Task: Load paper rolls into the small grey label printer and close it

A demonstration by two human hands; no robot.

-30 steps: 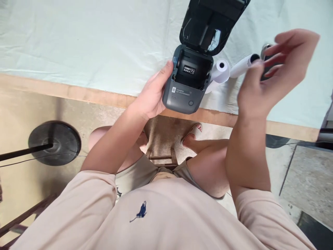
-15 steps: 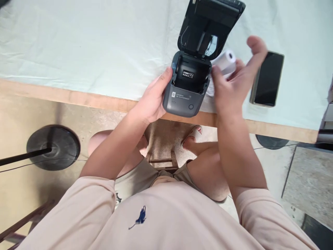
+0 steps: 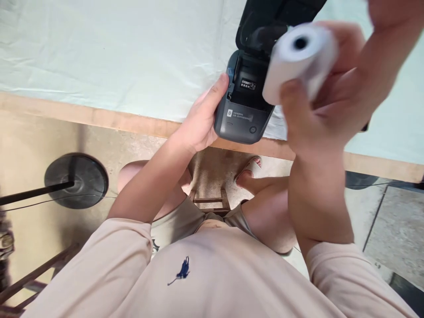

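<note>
Altogether two hands: left hand (image 3: 202,119) steadies one printer (image 3: 243,112), right hand (image 3: 327,101) grips one paper roll (image 3: 298,59)

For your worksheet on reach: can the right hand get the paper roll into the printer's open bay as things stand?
Probably yes. The right hand holds the paper roll just above the printer; the lid is up, the bay looks empty, and the left hand grips only its side.
</note>
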